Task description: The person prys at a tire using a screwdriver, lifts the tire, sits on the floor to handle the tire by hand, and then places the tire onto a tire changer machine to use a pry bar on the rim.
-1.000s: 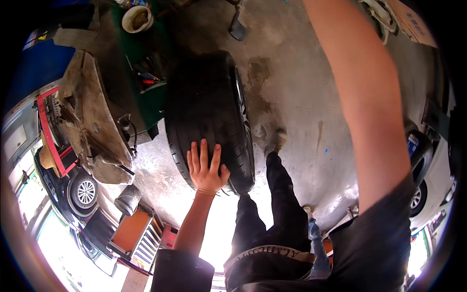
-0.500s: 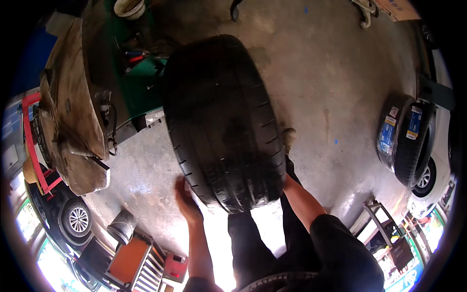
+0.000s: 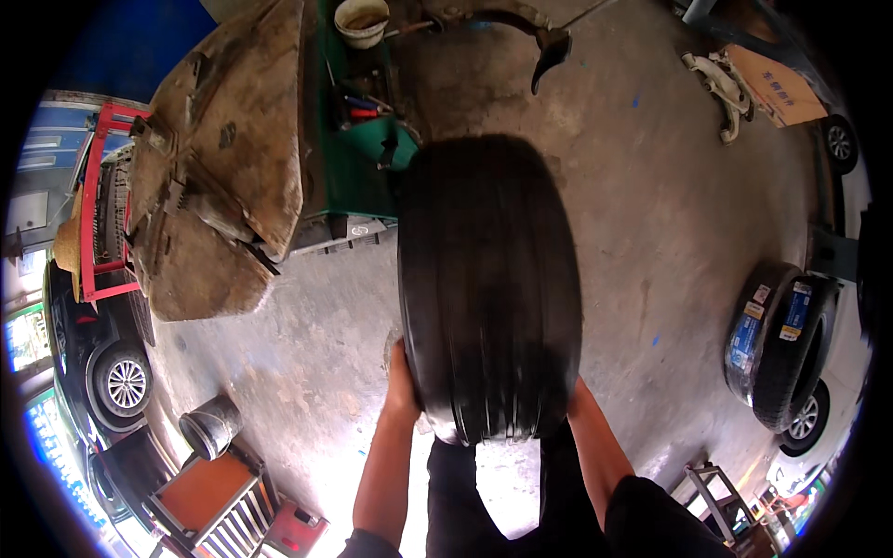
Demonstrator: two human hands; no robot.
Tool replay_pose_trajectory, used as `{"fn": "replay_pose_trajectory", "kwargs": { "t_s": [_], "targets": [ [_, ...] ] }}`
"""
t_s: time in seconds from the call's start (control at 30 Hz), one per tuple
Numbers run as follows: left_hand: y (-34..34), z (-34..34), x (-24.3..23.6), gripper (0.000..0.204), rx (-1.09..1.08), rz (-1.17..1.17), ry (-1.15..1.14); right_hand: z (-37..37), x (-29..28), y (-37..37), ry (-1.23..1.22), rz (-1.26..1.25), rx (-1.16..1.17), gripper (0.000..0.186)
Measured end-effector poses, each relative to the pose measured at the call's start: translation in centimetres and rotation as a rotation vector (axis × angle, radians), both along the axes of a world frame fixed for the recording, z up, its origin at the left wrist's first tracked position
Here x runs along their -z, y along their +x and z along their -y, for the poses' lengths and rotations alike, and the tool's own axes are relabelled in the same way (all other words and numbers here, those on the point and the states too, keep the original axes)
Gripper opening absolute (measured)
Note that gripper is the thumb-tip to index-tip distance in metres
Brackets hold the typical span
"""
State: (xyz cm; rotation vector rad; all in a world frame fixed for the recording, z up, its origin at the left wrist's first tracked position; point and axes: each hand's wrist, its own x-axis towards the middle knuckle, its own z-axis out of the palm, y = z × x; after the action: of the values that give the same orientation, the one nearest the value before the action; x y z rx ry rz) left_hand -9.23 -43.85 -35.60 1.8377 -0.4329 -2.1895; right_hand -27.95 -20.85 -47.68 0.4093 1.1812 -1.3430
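Observation:
A black tyre (image 3: 491, 288) stands upright in front of my legs, its grooved tread facing me. My left hand (image 3: 402, 383) presses on its left side and my right hand (image 3: 579, 400) on its right side, both low on the near end. The tyre hides part of the fingers on each hand. I cannot tell whether the tyre touches the floor. Just beyond its far left side is a green machine base (image 3: 358, 186) with a tray of tools (image 3: 365, 107).
A worn round turntable (image 3: 233, 149) tops the machine at left. A white bucket (image 3: 361, 23) and a curved black arm (image 3: 549, 56) lie beyond. Two labelled tyres (image 3: 777, 344) stand at right. A dark bucket (image 3: 210, 426) and an orange-topped cart (image 3: 205, 493) are at lower left.
The tyre and both hands have shifted right in the view, while the machine and floor show more fully. The tread's side notches now look smeared. Both hands stay on the tyre.

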Motion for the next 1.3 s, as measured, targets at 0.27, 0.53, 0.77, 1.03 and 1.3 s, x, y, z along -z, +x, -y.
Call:
{"fn": "replay_pose_trajectory", "kwargs": {
  "t_s": [0.27,0.53,0.77,1.03,1.3],
  "targets": [
    [-9.3,1.7,-9.7,0.058,0.948,0.479,-1.636,12.6,-13.7,-8.0,0.023,0.019,0.050,0.078],
    [-16.9,1.6,-7.8,0.058,1.372,0.704,-1.792,14.9,-12.8,-22.6,0.304,-0.714,-0.340,0.099],
    [-18.6,7.7,-8.4,0.059,1.373,0.670,-1.827,16.2,-14.2,-30.4,0.160,-0.770,-0.065,0.090],
    [-23.2,16.2,-8.2,0.057,1.417,0.605,-1.723,35.3,-17.2,-58.8,0.152,-1.245,0.286,0.122],
    [-26.6,21.4,-7.6,0.058,1.470,0.575,-1.703,42.7,-16.1,-62.0,-0.149,-1.180,0.328,0.070]
  ]
}}
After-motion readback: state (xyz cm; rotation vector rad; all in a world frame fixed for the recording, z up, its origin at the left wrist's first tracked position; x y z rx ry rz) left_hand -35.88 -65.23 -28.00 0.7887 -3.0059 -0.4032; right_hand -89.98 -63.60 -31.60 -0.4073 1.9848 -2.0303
